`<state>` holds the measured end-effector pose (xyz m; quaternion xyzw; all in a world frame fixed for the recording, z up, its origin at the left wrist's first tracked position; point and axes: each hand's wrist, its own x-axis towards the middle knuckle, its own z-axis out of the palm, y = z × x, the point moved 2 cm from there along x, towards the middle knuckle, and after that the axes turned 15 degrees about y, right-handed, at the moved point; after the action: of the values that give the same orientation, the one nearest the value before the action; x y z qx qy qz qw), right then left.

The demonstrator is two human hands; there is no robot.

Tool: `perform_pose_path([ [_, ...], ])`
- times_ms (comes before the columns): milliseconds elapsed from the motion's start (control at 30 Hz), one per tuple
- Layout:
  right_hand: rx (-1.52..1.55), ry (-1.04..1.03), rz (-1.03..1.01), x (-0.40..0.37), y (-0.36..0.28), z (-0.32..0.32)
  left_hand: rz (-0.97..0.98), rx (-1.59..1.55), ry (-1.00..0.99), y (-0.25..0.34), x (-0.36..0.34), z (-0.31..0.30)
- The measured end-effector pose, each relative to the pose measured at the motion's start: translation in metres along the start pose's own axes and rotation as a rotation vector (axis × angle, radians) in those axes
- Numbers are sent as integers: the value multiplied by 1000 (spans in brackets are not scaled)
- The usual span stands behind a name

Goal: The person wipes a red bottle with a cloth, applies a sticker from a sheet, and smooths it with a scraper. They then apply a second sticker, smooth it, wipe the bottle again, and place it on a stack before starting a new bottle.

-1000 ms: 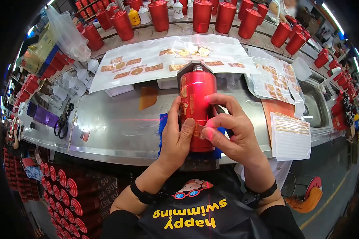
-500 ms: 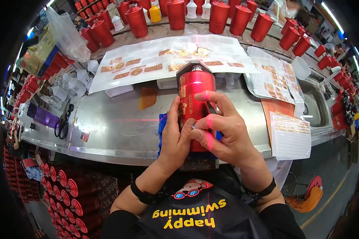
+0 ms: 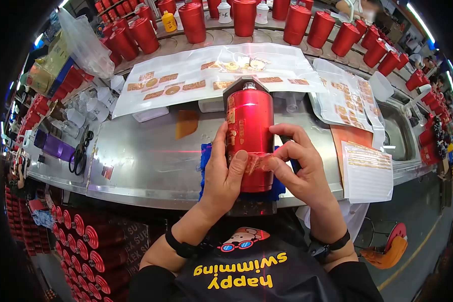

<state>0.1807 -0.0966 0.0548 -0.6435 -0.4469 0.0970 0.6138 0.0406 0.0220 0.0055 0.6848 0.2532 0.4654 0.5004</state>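
A red bottle [image 3: 256, 118] with gold lettering lies on a blue cloth [image 3: 205, 157], its neck against a dark angular holder [image 3: 231, 89]. My left hand [image 3: 224, 173] wraps the bottle's left side, thumb on its front. On the bottle's lower front is a small clear film with gold marks [image 3: 256, 162]. Thumb and forefinger of my right hand [image 3: 299, 163] pinch the film's right end, while another fingertip touches the bottle's right edge. Red light lines cross the bottle.
White sheets with gold decals [image 3: 186, 75] lie behind the bottle. More decal sheets [image 3: 370, 171] are at the right, beside a sink [image 3: 397, 133]. Red bottles [image 3: 193, 22] line a curved conveyor. A purple bottle [image 3: 58, 147] and scissors [image 3: 80, 153] lie left. A co-worker [image 3: 362, 10] is at the back right.
My right hand has moved right, away from my left thumb, and the film now shows stretched across the bottle. The bottles on the conveyor have shifted right.
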Motion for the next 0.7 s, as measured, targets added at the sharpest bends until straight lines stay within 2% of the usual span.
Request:
perform_pose_path([
  [700,-60,15,8,-6,23,-1,-1,-25,5,1,-1,1],
])
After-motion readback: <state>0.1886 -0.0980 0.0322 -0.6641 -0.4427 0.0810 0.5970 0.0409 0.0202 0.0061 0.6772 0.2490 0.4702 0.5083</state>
